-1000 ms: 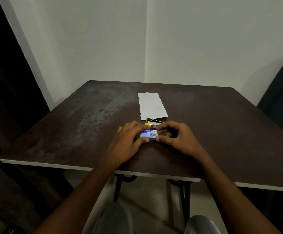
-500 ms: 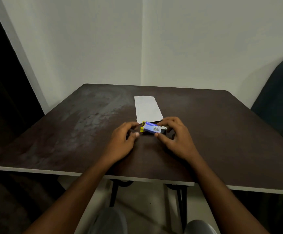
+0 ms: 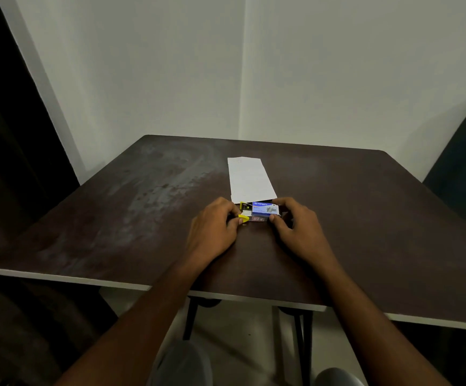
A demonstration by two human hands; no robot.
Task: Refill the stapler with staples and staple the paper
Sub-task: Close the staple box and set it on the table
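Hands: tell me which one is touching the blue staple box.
The right hand: its fingertips pinch the blue staple box. The left hand touches the yellow stapler.

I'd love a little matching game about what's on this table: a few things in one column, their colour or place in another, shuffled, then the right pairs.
Things:
1. paper
2. staple box
3. stapler
4. table

Descriptions:
A. dark brown, with a pale edge
B. blue, at the right hand's fingertips
C. white, lying flat beyond both hands
D. yellow parts, by the left hand's fingertips

Pairs: 1-C, 2-B, 3-D, 4-A
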